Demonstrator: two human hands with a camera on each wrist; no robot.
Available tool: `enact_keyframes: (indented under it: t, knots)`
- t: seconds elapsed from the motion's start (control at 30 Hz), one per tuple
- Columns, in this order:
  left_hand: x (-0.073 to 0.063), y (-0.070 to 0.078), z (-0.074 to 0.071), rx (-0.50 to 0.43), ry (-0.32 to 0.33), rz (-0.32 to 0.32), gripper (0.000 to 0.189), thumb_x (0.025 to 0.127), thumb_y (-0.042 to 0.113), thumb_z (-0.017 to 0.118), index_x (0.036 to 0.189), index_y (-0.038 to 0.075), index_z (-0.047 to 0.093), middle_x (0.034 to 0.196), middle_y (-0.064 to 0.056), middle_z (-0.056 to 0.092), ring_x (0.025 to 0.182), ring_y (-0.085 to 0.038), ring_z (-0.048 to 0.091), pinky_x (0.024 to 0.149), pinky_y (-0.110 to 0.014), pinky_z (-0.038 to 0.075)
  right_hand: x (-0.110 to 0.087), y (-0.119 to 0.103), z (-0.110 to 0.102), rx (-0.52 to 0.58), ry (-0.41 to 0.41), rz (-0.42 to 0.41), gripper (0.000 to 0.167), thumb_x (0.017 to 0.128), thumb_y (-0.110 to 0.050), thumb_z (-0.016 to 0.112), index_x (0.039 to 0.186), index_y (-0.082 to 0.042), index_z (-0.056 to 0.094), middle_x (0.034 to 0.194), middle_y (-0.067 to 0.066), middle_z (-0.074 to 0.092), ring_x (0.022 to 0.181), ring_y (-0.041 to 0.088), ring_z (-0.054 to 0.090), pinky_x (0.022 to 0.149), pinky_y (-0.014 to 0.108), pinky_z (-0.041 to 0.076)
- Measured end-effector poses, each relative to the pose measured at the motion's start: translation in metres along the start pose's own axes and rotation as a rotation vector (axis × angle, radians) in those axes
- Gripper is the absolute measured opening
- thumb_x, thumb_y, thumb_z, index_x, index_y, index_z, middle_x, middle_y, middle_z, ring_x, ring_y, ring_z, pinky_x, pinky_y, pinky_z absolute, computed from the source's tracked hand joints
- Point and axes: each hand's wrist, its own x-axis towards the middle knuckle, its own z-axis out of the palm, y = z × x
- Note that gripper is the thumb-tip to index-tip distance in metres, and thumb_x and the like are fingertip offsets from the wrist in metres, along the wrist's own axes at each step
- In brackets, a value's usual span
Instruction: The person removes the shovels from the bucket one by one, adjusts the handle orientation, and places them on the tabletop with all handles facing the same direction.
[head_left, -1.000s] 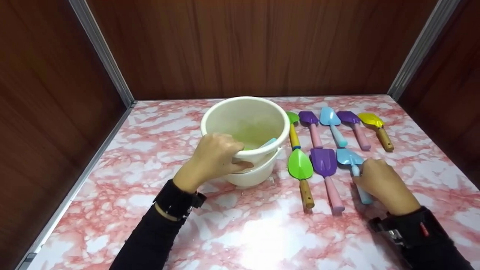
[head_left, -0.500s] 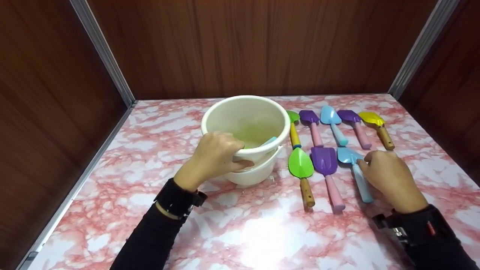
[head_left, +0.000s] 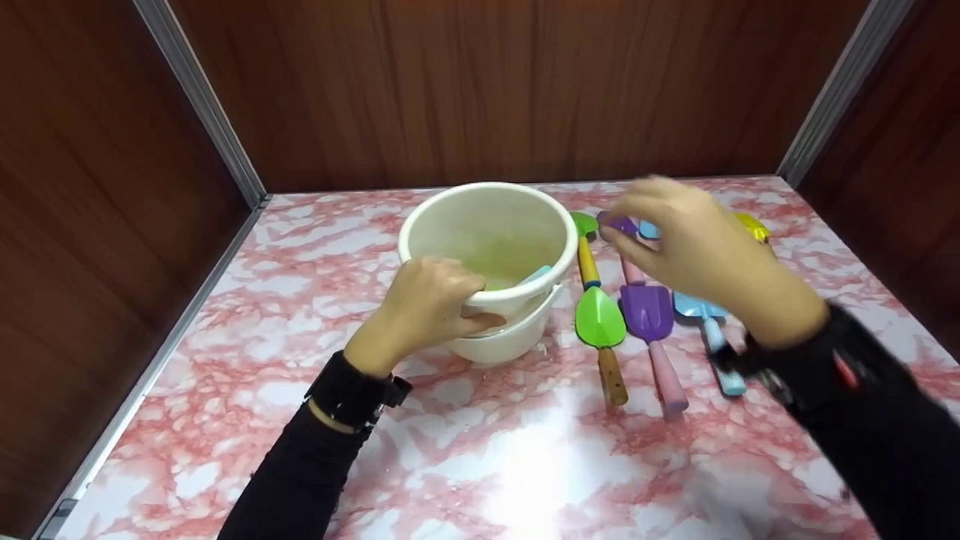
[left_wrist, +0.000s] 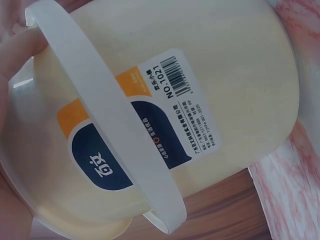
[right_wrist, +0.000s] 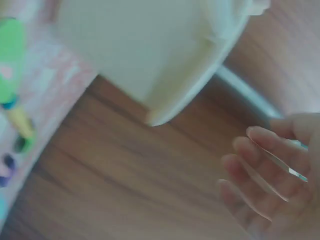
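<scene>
In the head view, my left hand (head_left: 431, 304) grips the near-left rim of a cream bucket (head_left: 496, 349), thumb outside. The bucket has a yellow-green tint inside, and a light-blue end of something (head_left: 537, 274) shows at its inner near right. My right hand (head_left: 686, 236) hangs in the air right of the bucket, fingers loosely bent, holding nothing. In the right wrist view its fingers are spread apart. Below it lies a light-blue trowel (head_left: 694, 306), partly covered by the wrist. The left wrist view shows the bucket's white bail handle (left_wrist: 110, 115) crossing its label.
More trowels lie in two rows right of the bucket: a green one with a wooden handle (head_left: 600, 319), a purple one (head_left: 647, 311), a green one with a yellow handle (head_left: 587, 259), and a yellow one (head_left: 752, 225) behind my right arm. Dark wood-look panels (head_left: 480, 90) enclose the table.
My right hand has left the near light-blue trowel, which stays on the table, and risen up and leftward toward the bucket. My left hand keeps its grip on the rim.
</scene>
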Motion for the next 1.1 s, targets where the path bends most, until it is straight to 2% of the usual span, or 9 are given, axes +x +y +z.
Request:
enact_keyframes:
  t: [0.17, 0.3, 0.47, 0.63, 0.7, 0.8, 0.87, 1.0, 1.1]
  knots:
    - [-0.001, -0.001, 0.0, 0.037, -0.002, -0.003, 0.047, 0.08, 0.049, 0.091, 0.066, 0.016, 0.06, 0.062, 0.0, 0.058, 0.059, -0.022, 0.059, 0.058, -0.041, 0.047, 0.065, -0.012, 0.005, -0.004, -0.231, -0.088, 0.024, 0.097, -0.02, 0.08, 0.114, -0.002, 0.078, 0.108, 0.015, 0.073, 0.1, 0.034, 0.069, 0.086, 0.05, 0.059]
    - [-0.002, -0.001, 0.0, 0.06, -0.003, -0.004, 0.05, 0.08, 0.051, 0.09, 0.064, 0.016, 0.058, 0.059, 0.0, 0.056, 0.056, -0.023, 0.057, 0.057, -0.042, 0.046, 0.098, -0.024, 0.033, 0.013, -0.443, -0.13, 0.03, 0.098, -0.024, 0.078, 0.12, -0.004, 0.076, 0.117, 0.016, 0.074, 0.106, 0.034, 0.071, 0.095, 0.05, 0.057]
    - [-0.003, -0.001, 0.001, 0.05, -0.002, 0.011, 0.047, 0.081, 0.049, 0.09, 0.066, 0.016, 0.06, 0.061, 0.001, 0.058, 0.056, -0.021, 0.057, 0.057, -0.041, 0.047, 0.114, -0.039, 0.077, 0.072, -0.698, -0.099, 0.034, 0.096, -0.021, 0.074, 0.127, -0.007, 0.075, 0.123, 0.015, 0.075, 0.109, 0.031, 0.071, 0.1, 0.047, 0.054]
    - [-0.002, -0.002, 0.002, 0.025, 0.007, 0.005, 0.042, 0.081, 0.044, 0.09, 0.068, 0.016, 0.061, 0.064, 0.002, 0.06, 0.059, -0.02, 0.059, 0.06, -0.04, 0.048, 0.116, -0.046, 0.105, 0.127, -0.919, 0.02, 0.024, 0.09, -0.012, 0.066, 0.112, -0.009, 0.076, 0.093, 0.006, 0.068, 0.085, 0.022, 0.059, 0.082, 0.042, 0.05]
    - [-0.002, -0.002, 0.002, 0.022, 0.006, 0.0, 0.04, 0.08, 0.041, 0.091, 0.068, 0.017, 0.061, 0.064, 0.002, 0.06, 0.059, -0.021, 0.059, 0.06, -0.041, 0.048, 0.111, -0.048, 0.111, 0.14, -0.946, 0.196, 0.016, 0.094, -0.02, 0.062, 0.102, -0.011, 0.073, 0.084, 0.003, 0.062, 0.081, 0.022, 0.055, 0.079, 0.043, 0.048]
    - [-0.002, -0.002, 0.002, 0.023, -0.005, -0.002, 0.038, 0.08, 0.04, 0.091, 0.069, 0.017, 0.063, 0.064, 0.001, 0.06, 0.06, -0.021, 0.059, 0.06, -0.041, 0.048, 0.103, -0.051, 0.114, 0.16, -0.895, 0.492, 0.03, 0.099, -0.041, 0.058, 0.099, -0.014, 0.071, 0.089, 0.003, 0.064, 0.09, 0.025, 0.057, 0.089, 0.045, 0.048]
    - [-0.001, -0.002, 0.001, 0.023, -0.011, -0.005, 0.036, 0.081, 0.041, 0.091, 0.07, 0.017, 0.066, 0.065, 0.002, 0.061, 0.06, -0.021, 0.059, 0.06, -0.041, 0.048, 0.098, -0.051, 0.114, 0.145, -0.841, 0.62, 0.035, 0.098, -0.05, 0.058, 0.1, -0.017, 0.071, 0.094, 0.005, 0.067, 0.095, 0.027, 0.059, 0.095, 0.048, 0.048]
    - [-0.001, -0.004, 0.001, 0.013, -0.019, -0.013, 0.036, 0.083, 0.043, 0.09, 0.071, 0.017, 0.068, 0.065, 0.002, 0.062, 0.06, -0.021, 0.059, 0.061, -0.04, 0.049, 0.094, -0.049, 0.116, 0.086, -0.812, 0.496, 0.021, 0.095, -0.035, 0.063, 0.094, -0.015, 0.071, 0.091, 0.008, 0.068, 0.09, 0.029, 0.061, 0.091, 0.052, 0.05]
    - [-0.001, -0.006, 0.001, 0.006, -0.018, -0.011, 0.037, 0.083, 0.042, 0.09, 0.07, 0.017, 0.066, 0.064, 0.002, 0.062, 0.059, -0.021, 0.059, 0.06, -0.04, 0.048, 0.096, -0.048, 0.118, 0.054, -0.815, 0.481, 0.017, 0.093, -0.031, 0.064, 0.086, -0.015, 0.066, 0.088, 0.007, 0.066, 0.087, 0.029, 0.059, 0.087, 0.051, 0.05]
